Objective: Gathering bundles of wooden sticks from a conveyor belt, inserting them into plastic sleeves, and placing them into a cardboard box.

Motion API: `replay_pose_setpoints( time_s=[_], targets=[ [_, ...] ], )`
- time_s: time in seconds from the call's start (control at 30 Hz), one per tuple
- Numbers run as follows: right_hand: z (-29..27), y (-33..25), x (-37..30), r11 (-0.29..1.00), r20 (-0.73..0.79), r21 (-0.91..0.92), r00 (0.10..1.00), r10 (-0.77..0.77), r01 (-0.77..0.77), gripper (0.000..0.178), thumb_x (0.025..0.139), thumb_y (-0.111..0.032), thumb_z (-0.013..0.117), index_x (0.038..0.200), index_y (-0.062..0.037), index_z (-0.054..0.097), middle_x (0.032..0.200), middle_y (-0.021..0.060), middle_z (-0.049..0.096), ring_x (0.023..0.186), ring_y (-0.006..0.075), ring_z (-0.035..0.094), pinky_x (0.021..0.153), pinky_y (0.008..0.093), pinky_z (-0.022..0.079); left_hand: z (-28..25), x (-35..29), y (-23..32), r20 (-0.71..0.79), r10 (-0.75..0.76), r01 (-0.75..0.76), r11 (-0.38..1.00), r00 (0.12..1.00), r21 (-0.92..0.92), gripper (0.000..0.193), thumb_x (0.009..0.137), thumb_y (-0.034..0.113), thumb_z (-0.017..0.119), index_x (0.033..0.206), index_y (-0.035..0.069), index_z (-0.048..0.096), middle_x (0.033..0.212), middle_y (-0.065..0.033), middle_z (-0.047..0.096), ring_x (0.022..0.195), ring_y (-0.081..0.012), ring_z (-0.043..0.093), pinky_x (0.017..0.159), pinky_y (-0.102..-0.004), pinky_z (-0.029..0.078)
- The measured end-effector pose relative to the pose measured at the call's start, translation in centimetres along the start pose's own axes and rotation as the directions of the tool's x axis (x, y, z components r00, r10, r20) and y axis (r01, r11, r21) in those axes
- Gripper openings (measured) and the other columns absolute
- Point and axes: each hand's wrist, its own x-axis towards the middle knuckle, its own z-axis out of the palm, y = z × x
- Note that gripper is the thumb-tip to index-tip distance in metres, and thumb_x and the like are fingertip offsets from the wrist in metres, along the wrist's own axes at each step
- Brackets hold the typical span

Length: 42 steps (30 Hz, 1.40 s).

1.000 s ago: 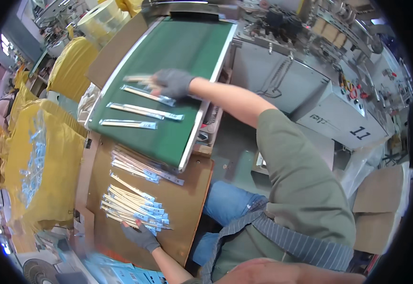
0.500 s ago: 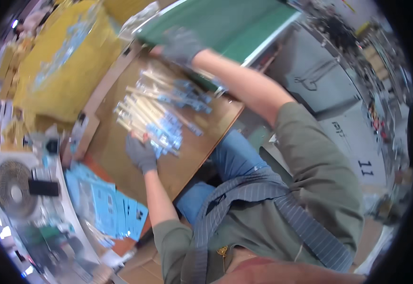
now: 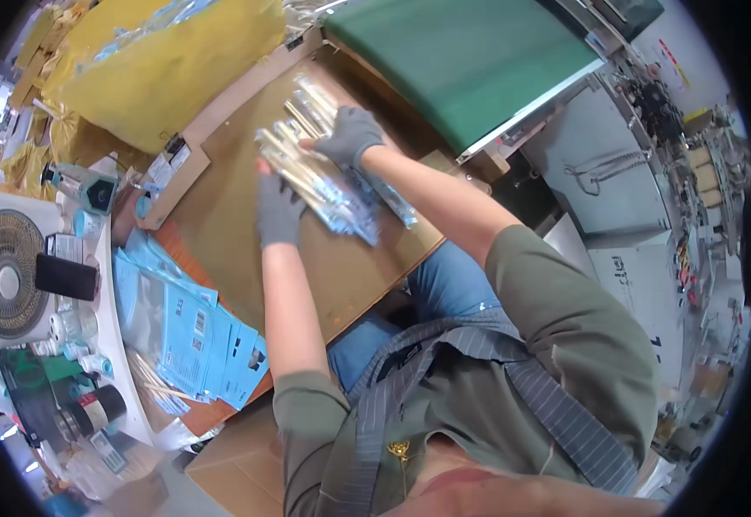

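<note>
A loose bundle of wrapped wooden sticks (image 3: 313, 179), pale and thin in clear and blue film, lies slantwise on the brown tabletop (image 3: 229, 164). My left hand (image 3: 279, 211), in a grey glove with bare fingertips, closes against the bundle's left side; some of its fingers are hidden by the sticks. From the upper right, my right hand (image 3: 349, 138), gloved the same way, grips across other sticks of the pile, its bare fingertips pointing left. The blue wrapper ends fan out toward me, slightly blurred.
Beyond the table is a green conveyor belt (image 3: 461, 69); a yellow sack (image 3: 177, 82) stands far left. Blue printed packets (image 3: 190, 336) lie at the table's left. Past them are a round fan (image 3: 6, 274) and a black phone (image 3: 65, 277). A grey cabinet (image 3: 599, 155) stands right.
My right hand has come back from the belt's edge onto the sticks. My left hand has shifted farther up along the pile, and the sticks lie closer together. The view has turned slightly.
</note>
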Motion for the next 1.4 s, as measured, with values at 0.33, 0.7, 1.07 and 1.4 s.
replay_pose_setpoints(
  time_s=[0.33, 0.7, 1.07, 1.4],
  targets=[
    [-0.8, -5.1, -5.0, 0.331, 0.142, 0.943, 0.935, -0.327, -0.027, 0.055, 0.080, -0.033, 0.071, 0.119, 0.0017, 0.055, 0.106, 0.0119, 0.064, 0.096, 0.0178, 0.060, 0.086, 0.0314, 0.047, -0.5, 0.7, 0.1, 0.129, 0.388, -0.399, 0.913, 0.913, 0.081, 0.042, 0.081, 0.026, 0.072, 0.112, 0.000, 0.060, 0.104, -0.0072, 0.062, 0.094, -0.0144, 0.058, 0.085, -0.0284, 0.047],
    [-6.8, -3.0, -9.3, 0.162, -0.060, 0.950, 0.666, -0.743, 0.266, 0.085, 0.069, -0.022, 0.081, 0.137, -0.0026, 0.033, 0.118, 0.0097, 0.054, 0.107, 0.0177, 0.054, 0.092, 0.0306, 0.044, -2.3, -7.7, 1.3, 0.554, 0.430, -0.649, 0.705, 0.713, 0.288, 0.062, 0.063, 0.014, 0.081, 0.118, 0.005, 0.055, 0.115, -0.0059, 0.059, 0.106, -0.0180, 0.056, 0.090, -0.0325, 0.047],
    [-8.3, -2.2, -19.0, 0.362, 0.346, 0.929, 0.533, -0.772, -0.079, 0.079, 0.076, -0.017, 0.067, 0.143, 0.0014, 0.028, 0.138, 0.0191, 0.041, 0.127, 0.0281, 0.042, 0.103, 0.0360, 0.035, -4.3, -19.1, -8.7, 0.717, -0.073, 0.125, 0.992, 0.693, -0.019, 0.061, 0.068, 0.032, 0.078, 0.118, 0.003, 0.056, 0.112, -0.0088, 0.060, 0.103, -0.0186, 0.057, 0.090, -0.0330, 0.047],
    [-4.2, -0.4, -20.7, 0.286, 0.575, 0.744, 0.363, -0.733, -0.604, 0.018, 0.077, -0.009, 0.060, 0.092, 0.0008, 0.060, 0.072, 0.0104, 0.060, 0.075, 0.0248, 0.063, 0.072, 0.0318, 0.052, -26.7, -19.6, 3.8, 0.265, 0.677, 0.195, -0.522, 0.687, 0.830, 0.022, 0.081, 0.020, 0.055, 0.097, 0.007, 0.062, 0.089, -0.0128, 0.065, 0.085, -0.0303, 0.064, 0.075, -0.0426, 0.051]
  ],
)
